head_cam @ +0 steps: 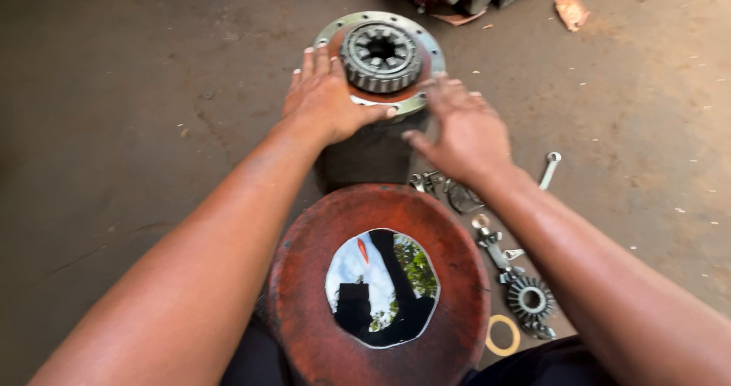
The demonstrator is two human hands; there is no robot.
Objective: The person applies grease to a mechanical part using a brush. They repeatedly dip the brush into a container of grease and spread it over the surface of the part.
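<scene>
1. Your left hand (pixel 324 97) lies flat on the left edge of the round flanged housing (pixel 381 108), fingers spread and pointing away from you, thumb reaching along the near rim; its grip is wide and closes on nothing.
2. Your right hand (pixel 461 131) rests against the near right side of the same housing, fingers spread and slightly blurred; its grip is likewise wide, pressing rather than clasping.
3. The housing stands on the concrete floor (pixel 137 112) at the far centre, its pale bolt-hole flange uppermost.
4. A toothed bevel gear (pixel 380 57) with a splined bore sits in the top of the housing, between and beyond your hands.
5. A red, rusty bowl-shaped cover (pixel 304 279) lies nearest you; the liquid in its round centre opening (pixel 383 287) mirrors sky and foliage.
6. On the floor to the right lie a spanner (pixel 550 169), small metal fittings (pixel 491 241), a smaller bevel gear (pixel 531 301) and a thin tan ring washer (pixel 503 335).
7. Debris (pixel 571 9) lies at the far right.
</scene>
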